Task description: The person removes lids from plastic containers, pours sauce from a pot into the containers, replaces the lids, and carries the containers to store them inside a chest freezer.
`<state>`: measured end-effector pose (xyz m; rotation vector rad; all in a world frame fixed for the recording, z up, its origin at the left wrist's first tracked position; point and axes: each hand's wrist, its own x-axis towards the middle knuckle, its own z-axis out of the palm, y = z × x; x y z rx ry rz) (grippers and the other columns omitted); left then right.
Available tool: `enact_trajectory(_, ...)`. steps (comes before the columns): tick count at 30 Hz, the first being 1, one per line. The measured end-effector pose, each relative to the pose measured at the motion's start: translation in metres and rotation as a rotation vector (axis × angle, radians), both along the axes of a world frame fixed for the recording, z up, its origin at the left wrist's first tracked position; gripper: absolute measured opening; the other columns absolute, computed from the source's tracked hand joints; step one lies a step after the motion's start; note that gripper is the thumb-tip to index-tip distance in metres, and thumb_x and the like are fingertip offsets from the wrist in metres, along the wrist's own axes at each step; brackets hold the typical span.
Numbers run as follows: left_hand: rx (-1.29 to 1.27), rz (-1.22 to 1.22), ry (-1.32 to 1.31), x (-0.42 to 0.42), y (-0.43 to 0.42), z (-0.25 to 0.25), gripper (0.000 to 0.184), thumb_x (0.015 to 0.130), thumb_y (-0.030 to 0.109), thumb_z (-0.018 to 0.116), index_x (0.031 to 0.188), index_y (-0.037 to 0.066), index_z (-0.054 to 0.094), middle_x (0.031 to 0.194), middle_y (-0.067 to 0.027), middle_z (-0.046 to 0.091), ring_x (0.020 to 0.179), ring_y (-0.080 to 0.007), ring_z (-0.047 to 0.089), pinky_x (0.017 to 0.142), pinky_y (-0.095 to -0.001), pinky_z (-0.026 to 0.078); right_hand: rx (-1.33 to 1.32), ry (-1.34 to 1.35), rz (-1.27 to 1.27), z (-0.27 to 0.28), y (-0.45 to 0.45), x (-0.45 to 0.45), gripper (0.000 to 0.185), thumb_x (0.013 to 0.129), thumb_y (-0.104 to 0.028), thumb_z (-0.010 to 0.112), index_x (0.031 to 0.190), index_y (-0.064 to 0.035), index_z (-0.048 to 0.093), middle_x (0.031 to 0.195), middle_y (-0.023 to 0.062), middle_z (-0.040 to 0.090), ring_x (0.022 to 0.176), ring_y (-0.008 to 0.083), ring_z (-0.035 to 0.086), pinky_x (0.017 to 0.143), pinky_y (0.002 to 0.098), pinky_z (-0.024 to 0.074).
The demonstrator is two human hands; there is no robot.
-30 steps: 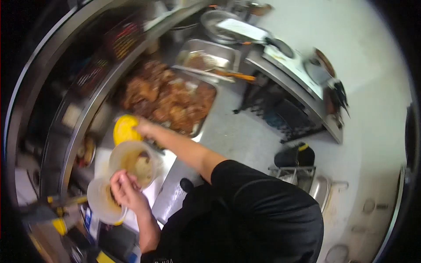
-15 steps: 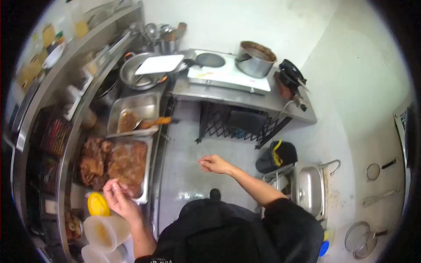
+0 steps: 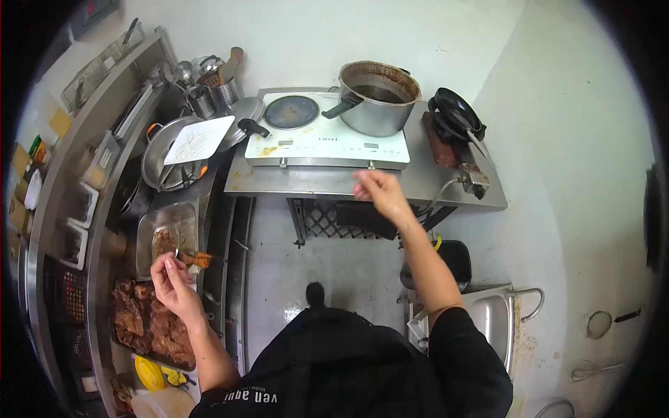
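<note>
My left hand (image 3: 174, 282) is raised over the left counter, its thumb and fingertips drawn together with nothing visible in them. Just beyond it sits a steel pan (image 3: 188, 216) with brown bits and a utensil with an orange-brown handle (image 3: 197, 259). A tray of browned cooked meat (image 3: 150, 324) lies below and left of that hand. My right hand (image 3: 380, 191) hovers at the front edge of the steel table, fingers curled in and nothing seen in them. A white two-plate cooktop (image 3: 327, 149) stands just past it, bearing a large steel pot (image 3: 380, 115) with a stained rim.
A wide pan (image 3: 155, 164) with a white board (image 3: 200, 141) across it stands left of the cooktop. Black frying pans (image 3: 456, 111) are at the right end of the table. Below are a black bin (image 3: 453, 265) and a sink (image 3: 491, 317). Shelves (image 3: 104, 153) line the left.
I have moved forward toward the cooktop, so it appears larger. My right hand has moved up to the table's edge. My left hand has passed from beside the meat to beside the steel pan.
</note>
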<state>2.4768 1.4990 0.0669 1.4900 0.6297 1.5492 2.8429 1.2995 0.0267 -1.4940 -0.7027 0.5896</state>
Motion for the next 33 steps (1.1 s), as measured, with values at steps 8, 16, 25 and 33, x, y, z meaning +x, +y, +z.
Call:
enact_trajectory(8,-0.185,-0.219,0.109,0.138,0.066,-0.011,0.024,0.097,0.019,0.045,0.099,0.0,0.06,0.078,-0.0049,0.059,0.064,-0.0063,0.051,0.058,-0.0204,0.042,-0.004,-0.398,-0.415,0.085,-0.003,0.178,0.028,0.092,-0.025,0.055,0.099,-0.001,0.067,0.081,0.0033,0.066,0.073,0.0085,0.057,0.068,0.024,0.0465)
enact_trajectory(16,0.478,-0.455,0.637,0.356,0.063,0.023,0.028,0.083,0.018,0.064,0.105,0.001,0.063,0.11,-0.0161,0.059,0.105,-0.033,0.055,0.093,-0.0366,0.041,-0.09,-0.299,-0.601,0.059,-0.004,0.401,0.035,0.09,-0.028,0.056,0.103,0.0029,0.065,0.089,0.006,0.066,0.085,0.0125,0.056,0.077,0.0258,0.0437)
enact_trajectory(25,0.396,-0.573,1.272,0.538,0.078,-0.008,0.065,0.073,0.041,0.071,0.111,-0.007,0.05,0.102,-0.026,0.059,0.095,-0.0394,0.059,0.079,-0.0451,0.048,-0.597,-0.681,-0.245,-0.015,0.087,0.658,0.043,0.093,-0.039,0.048,0.11,-0.0016,0.062,0.093,0.0087,0.065,0.086,0.0178,0.057,0.075,0.0324,0.0464)
enact_trajectory(33,-0.29,-0.911,1.214,0.551,0.096,-0.039,0.044,0.072,0.03,0.071,0.093,-0.004,0.055,0.073,-0.0174,0.062,0.059,-0.0281,0.063,0.058,-0.0368,0.051,-0.587,-0.455,0.139,0.0,0.156,0.657,0.032,0.092,-0.036,0.053,0.096,-0.0064,0.065,0.069,-0.0019,0.052,0.058,0.0051,0.041,0.048,0.0241,0.0314)
